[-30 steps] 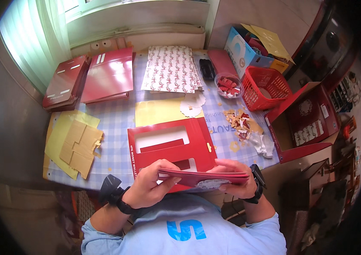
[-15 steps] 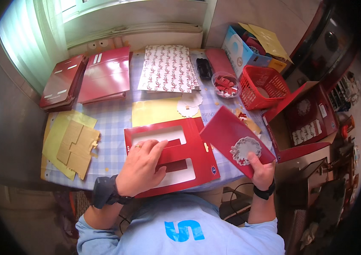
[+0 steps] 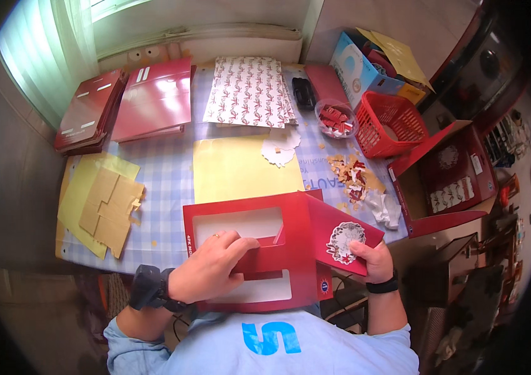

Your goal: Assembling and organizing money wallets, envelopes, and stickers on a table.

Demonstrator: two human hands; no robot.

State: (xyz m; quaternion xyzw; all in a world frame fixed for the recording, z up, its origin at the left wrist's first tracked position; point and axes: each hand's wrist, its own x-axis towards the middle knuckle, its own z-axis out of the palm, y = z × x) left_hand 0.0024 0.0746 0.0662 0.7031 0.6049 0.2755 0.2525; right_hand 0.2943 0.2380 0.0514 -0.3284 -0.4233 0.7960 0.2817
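A flat red cardboard box with two cut-out windows (image 3: 297, 232) lies before me, its near edge overhanging the table toward my body. My left hand (image 3: 215, 265) is on the strip between its windows, fingers curled and gripping there. At the box's right, my right hand (image 3: 375, 259) pinches a red card (image 3: 325, 234), thumb on top. The thumb rests on a white round floral cut-out (image 3: 342, 242) on the card. The card's left end meets the box's right edge; whether it is inside or behind cannot be seen.
Yellow paper (image 3: 247, 165) lies beyond the box, with white round cut-outs (image 3: 278, 149) on it. Red folder stacks (image 3: 153, 100) and patterned sheets (image 3: 247, 90) stand at the back. Rightward are a red basket (image 3: 387, 134), a bowl of red pieces (image 3: 335, 120) and an open red box (image 3: 446, 175).
The red card has moved down and left, up to the box's right edge. The windowed box has shifted nearer to me. Paper scraps behind the card now show.
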